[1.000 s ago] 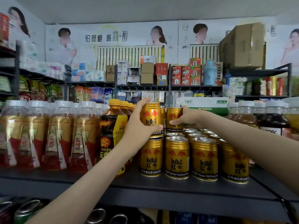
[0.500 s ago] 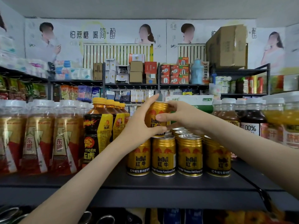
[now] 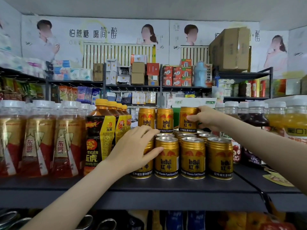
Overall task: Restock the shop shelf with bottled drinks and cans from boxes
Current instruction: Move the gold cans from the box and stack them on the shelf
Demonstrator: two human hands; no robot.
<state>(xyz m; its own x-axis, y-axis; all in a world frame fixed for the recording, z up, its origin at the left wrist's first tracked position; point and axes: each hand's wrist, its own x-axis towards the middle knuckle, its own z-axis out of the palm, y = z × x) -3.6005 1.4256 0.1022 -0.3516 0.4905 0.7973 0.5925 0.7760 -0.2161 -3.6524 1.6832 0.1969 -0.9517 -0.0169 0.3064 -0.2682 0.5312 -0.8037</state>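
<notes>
Gold Red Bull cans stand in rows on the dark shelf [image 3: 166, 188]. The front row includes three fully visible cans [image 3: 192, 158]. Two more cans [image 3: 147, 118] stand stacked on top at the back left. My right hand [image 3: 206, 118] grips a further can [image 3: 188, 120] on that upper tier, thumb in front and fingers behind, to the right of the two stacked ones. Lower down, my left hand [image 3: 136, 150] rests with relaxed fingers against the leftmost front can [image 3: 142, 168] and hides most of it.
White-capped tea bottles [image 3: 39, 138] and yellow-capped Hi-Tiger bottles [image 3: 99, 130] fill the shelf to the left. Juice bottles [image 3: 257, 117] stand to the right, with a yellow tag [image 3: 275, 179] lying on the shelf. Can tops [image 3: 10, 218] show on the shelf below.
The raised can passed from my left hand to my right, which carried it rightward onto the upper tier. My left hand dropped to the front row.
</notes>
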